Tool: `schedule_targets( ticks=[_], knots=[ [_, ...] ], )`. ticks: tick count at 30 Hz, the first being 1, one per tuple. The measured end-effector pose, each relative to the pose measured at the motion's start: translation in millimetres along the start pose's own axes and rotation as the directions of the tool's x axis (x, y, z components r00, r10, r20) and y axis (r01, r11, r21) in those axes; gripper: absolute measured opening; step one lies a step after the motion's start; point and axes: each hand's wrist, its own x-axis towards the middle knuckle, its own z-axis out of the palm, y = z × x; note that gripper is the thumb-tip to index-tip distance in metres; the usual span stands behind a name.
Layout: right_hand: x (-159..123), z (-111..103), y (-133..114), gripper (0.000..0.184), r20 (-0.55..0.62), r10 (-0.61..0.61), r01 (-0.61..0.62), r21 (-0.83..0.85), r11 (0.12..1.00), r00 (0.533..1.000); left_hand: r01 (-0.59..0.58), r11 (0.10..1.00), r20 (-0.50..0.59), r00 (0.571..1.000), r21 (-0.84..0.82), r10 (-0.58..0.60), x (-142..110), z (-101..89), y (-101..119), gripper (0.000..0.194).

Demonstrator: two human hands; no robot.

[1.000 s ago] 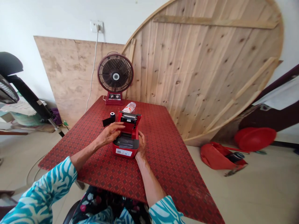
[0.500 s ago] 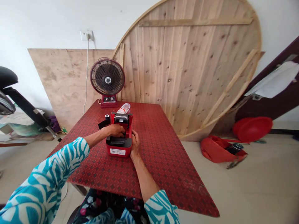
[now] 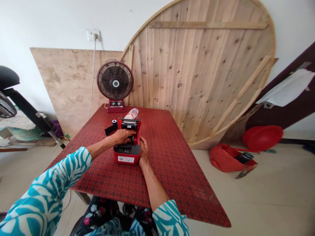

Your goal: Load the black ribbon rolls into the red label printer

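Observation:
A red and black label printer (image 3: 127,159) stands on the table with its lid raised, a white sticker on its front. My left hand (image 3: 123,136) reaches into the open body from the left, its fingers closed round a black roll (image 3: 132,139); some fingertips are hidden. Against the printer's right side, my right hand (image 3: 144,150) is curled, holding the housing. Left of the lid stands a small dark roll with a white core (image 3: 114,122), and a flat black strip (image 3: 109,130) lies by it. Behind the lid lies a clear plastic bottle (image 3: 131,113) with a red and white label.
A dark red fan (image 3: 115,84) stands at the back of the table (image 3: 172,170), covered in red patterned cloth. A large round wooden board (image 3: 197,72) leans on the wall. To the right, a red bag (image 3: 222,160) and a red basin (image 3: 262,138) are on the floor.
My left hand has lifted slightly toward the lid, and the black roll's end now shows under its fingers. My right hand stays on the printer's side. The view has shifted a little.

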Motion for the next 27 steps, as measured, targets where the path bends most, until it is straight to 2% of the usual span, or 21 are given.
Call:
schedule_targets(
  ticks=[7,9,11,13,15,18,20,22,27],
  knots=[
    [-1,1,-2,0.041,-0.010,0.001,-0.002,-0.017,1.000,1.000,-0.026,1.000,-0.040,0.999,-0.006,0.026,-11,-15.2,13,0.034],
    [-1,1,-3,0.041,-0.014,-0.004,0.003,-0.019,1.000,1.000,-0.057,0.998,-0.100,0.994,-0.026,0.054,-23,-23.8,14,0.032],
    [-2,1,-3,0.041,-0.022,0.002,-0.002,-0.018,1.000,1.000,-0.069,0.992,-0.215,0.976,-0.105,0.045,-39,-33.5,8,0.029],
    [-3,1,-4,0.041,-0.032,0.020,-0.021,-0.011,1.000,0.999,-0.028,0.971,-0.350,0.935,-0.238,-0.059,-55,-42.0,-8,0.027],
    [-3,1,-4,0.042,-0.043,0.045,-0.045,0.001,0.999,0.998,0.044,0.924,-0.455,0.861,-0.380,-0.228,-69,-46.9,-31,0.028],
    [-4,1,-4,0.042,-0.064,0.079,-0.078,0.013,0.997,0.995,0.111,0.806,-0.489,0.744,-0.582,-0.456,-84,-47.1,-69,0.037],
    [-3,0,-5,0.043,-0.068,0.101,-0.100,0.016,0.995,0.993,0.134,0.746,-0.477,0.691,-0.652,-0.542,-89,-45.7,-91,0.045],
    [-3,-1,-6,0.046,-0.057,0.124,-0.124,0.015,0.992,0.991,0.136,0.723,-0.475,0.670,-0.677,-0.571,-90,-46.4,-108,0.048],
    [-5,-5,-9,0.049,-0.052,0.174,-0.174,-0.001,0.985,0.983,0.098,0.717,-0.488,0.669,-0.690,-0.561,-74,-56.4,-137,0.049]
  ],
)
